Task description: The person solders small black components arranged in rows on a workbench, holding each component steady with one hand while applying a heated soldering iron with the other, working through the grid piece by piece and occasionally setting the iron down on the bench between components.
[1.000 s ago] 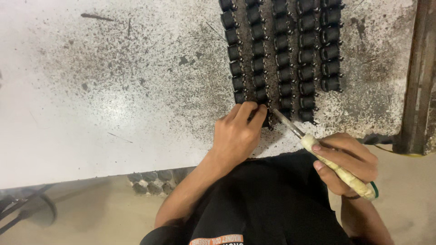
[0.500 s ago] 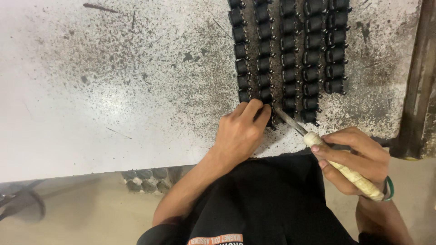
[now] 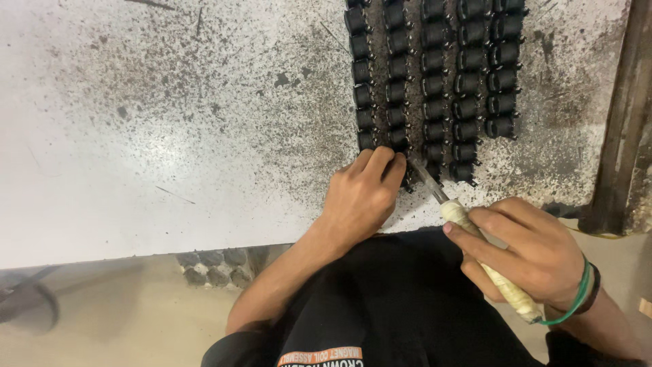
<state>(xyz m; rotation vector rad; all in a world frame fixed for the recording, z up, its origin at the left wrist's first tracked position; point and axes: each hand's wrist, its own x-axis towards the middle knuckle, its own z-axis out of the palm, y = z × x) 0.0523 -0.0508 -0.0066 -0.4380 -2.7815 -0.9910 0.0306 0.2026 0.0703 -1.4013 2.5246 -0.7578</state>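
The left hand (image 3: 360, 197) is hiding a coil (fingers curled on it) at 12 o'clock. The right hand (image 3: 533, 251) is gripping a tool (image 3: 468, 234), tip touching the coils (image 3: 435, 81).

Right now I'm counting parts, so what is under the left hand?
The left hand covers the near end of the black part rows on the speckled table. Any parts beneath it are hidden.

A pale worktable (image 3: 136, 136) – speckled and stained dark, most thickly toward its right end – fills the view, with a dusty tan floor (image 3: 122, 319) below its near edge and a rusty upright post (image 3: 621, 122) at its right.
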